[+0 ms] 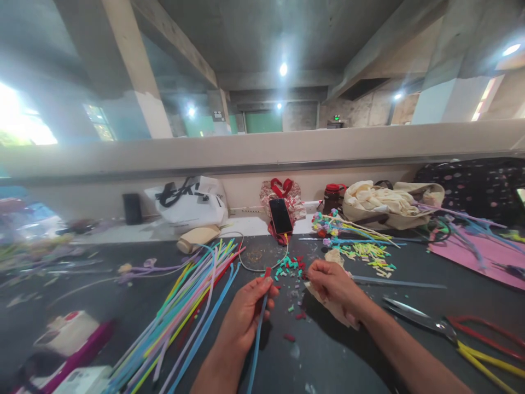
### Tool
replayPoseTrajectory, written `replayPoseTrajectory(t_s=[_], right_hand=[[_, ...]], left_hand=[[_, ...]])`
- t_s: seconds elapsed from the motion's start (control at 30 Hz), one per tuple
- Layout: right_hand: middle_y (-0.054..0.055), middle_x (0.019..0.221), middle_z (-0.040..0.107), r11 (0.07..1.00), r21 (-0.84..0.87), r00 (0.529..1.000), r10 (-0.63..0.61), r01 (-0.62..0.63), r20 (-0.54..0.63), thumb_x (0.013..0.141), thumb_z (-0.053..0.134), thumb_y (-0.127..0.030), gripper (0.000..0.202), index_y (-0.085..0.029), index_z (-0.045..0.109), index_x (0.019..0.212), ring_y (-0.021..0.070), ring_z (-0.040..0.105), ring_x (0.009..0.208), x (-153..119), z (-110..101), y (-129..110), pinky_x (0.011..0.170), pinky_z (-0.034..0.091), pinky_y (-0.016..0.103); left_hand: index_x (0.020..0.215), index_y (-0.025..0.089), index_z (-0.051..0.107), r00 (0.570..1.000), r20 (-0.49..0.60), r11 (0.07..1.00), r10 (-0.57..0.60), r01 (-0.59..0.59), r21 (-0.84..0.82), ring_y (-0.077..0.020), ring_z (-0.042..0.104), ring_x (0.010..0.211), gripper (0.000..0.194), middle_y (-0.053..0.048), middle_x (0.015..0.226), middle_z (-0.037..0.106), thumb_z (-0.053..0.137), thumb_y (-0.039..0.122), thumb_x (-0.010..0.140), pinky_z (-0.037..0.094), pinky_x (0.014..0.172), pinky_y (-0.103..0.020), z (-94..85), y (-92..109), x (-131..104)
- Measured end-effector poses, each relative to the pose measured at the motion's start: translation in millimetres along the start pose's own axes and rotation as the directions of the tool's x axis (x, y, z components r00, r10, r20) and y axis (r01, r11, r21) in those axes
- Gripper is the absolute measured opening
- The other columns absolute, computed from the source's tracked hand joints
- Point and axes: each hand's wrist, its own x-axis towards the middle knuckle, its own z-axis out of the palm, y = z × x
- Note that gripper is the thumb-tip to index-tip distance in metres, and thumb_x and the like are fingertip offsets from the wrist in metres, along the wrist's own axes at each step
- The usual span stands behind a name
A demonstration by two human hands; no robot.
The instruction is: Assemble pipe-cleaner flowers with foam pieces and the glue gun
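Note:
My left hand is closed on a blue pipe cleaner, with a short red piece showing at its top, by my thumb. To the right, my right hand is closed in a pinch; what its fingertips hold, if anything, cannot be made out. Beneath and behind that hand is a crumpled cream tissue or cloth. Short cut red and teal pieces lie on the dark table between and beyond my hands. A bundle of coloured pipe cleaners lies to the left.
Scissors with red and yellow handles lie at right. Yellow cut pieces and finished-looking pipe-cleaner flowers lie behind. A phone leans on a patterned bag, its cable looping across the table. A pink sheet lies far right.

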Motion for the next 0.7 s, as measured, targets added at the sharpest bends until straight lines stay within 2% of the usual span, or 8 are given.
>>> replayPoseTrajectory(t_s=[0.1,0.17,0.23,0.3,0.37,0.57,0.63,0.7], right_hand=[[-0.008,0.039,0.037,0.98,-0.198,0.997,0.0,0.016,0.078,0.072,0.044,-0.027,0.024,-0.017,0.041,0.051,0.0046,0.034,0.034,-2.2,-0.4,0.1,0.035,0.024,0.016],[-0.006,0.042,0.041,0.943,-0.327,0.99,-0.021,0.066,0.14,0.073,0.043,-0.025,0.024,-0.017,0.046,0.051,0.0056,0.037,0.037,-3.6,-1.3,0.2,0.036,0.026,0.016],[-0.004,0.05,0.05,0.882,-0.423,0.963,-0.109,0.209,0.248,0.072,0.046,-0.022,0.02,-0.016,0.055,0.056,0.0075,0.046,0.045,-5.3,-1.6,-0.1,0.042,0.03,0.017],[-0.002,0.061,0.057,0.788,-0.487,0.904,-0.198,0.376,0.379,0.07,0.052,-0.022,0.012,-0.017,0.063,0.065,0.0101,0.052,0.06,-7.3,-0.7,-0.2,0.053,0.035,0.018],[-0.001,0.071,0.061,0.69,-0.553,0.863,-0.221,0.467,0.453,0.068,0.056,-0.024,0.011,-0.02,0.065,0.072,0.0122,0.054,0.07,-9.6,2.2,0.8,0.062,0.035,0.019],[0.002,0.074,0.062,0.472,-0.75,0.882,-0.164,0.464,0.443,0.07,0.05,-0.021,0.013,-0.019,0.063,0.072,0.0136,0.054,0.068,-14.0,13.7,8.7,0.058,0.031,0.021],[0.002,0.072,0.061,0.477,-0.762,0.898,-0.192,0.439,0.397,0.072,0.047,-0.02,0.014,-0.018,0.061,0.072,0.013,0.052,0.066,-13.9,13.8,8.0,0.056,0.03,0.021],[0.001,0.071,0.059,0.534,-0.739,0.912,-0.23,0.411,0.341,0.073,0.045,-0.018,0.013,-0.017,0.057,0.072,0.012,0.051,0.064,-12.9,11.8,5.0,0.056,0.031,0.02]], left_hand=[[0.066,0.014,0.053,1.0,0.011,1.0,0.006,-0.006,0.009,-0.0019,0.045,0.04,0.012,0.003,0.058,0.055,0.059,0.025,0.067,0.032,0.034,-0.011,-0.4,-0.6,1.3],[0.066,0.014,0.053,1.0,0.018,1.0,0.011,-0.011,0.015,-0.0017,0.044,0.039,0.012,0.003,0.058,0.054,0.059,0.025,0.068,0.031,0.033,-0.011,-0.2,-0.6,1.9],[0.065,0.014,0.052,1.0,0.024,1.0,0.015,-0.016,0.022,-0.0015,0.043,0.038,0.013,0.004,0.057,0.053,0.059,0.025,0.068,0.031,0.033,-0.011,0.1,-0.8,2.2],[0.065,0.014,0.052,0.999,0.029,0.999,0.018,-0.019,0.029,-0.0014,0.043,0.038,0.014,0.004,0.057,0.053,0.059,0.026,0.068,0.031,0.033,-0.011,0.4,-1.1,2.3],[0.065,0.014,0.052,0.999,0.035,0.999,0.02,-0.022,0.038,-0.0014,0.043,0.038,0.015,0.004,0.057,0.053,0.059,0.027,0.068,0.031,0.034,-0.011,0.6,-1.5,2.3],[0.065,0.014,0.053,0.998,0.054,0.997,0.03,-0.034,0.071,-0.0018,0.042,0.038,0.017,0.004,0.057,0.054,0.061,0.03,0.066,0.029,0.033,-0.012,3.2,-5.0,2.0],[0.065,0.014,0.053,0.998,0.056,0.996,0.03,-0.034,0.079,-0.0021,0.042,0.037,0.019,0.003,0.057,0.055,0.062,0.031,0.064,0.029,0.033,-0.012,4.1,-7.1,2.1],[0.064,0.014,0.052,0.998,0.059,0.996,0.018,-0.023,0.085,-0.0025,0.043,0.037,0.02,0.003,0.056,0.055,0.063,0.031,0.062,0.029,0.033,-0.013,4.8,-9.0,2.1]])
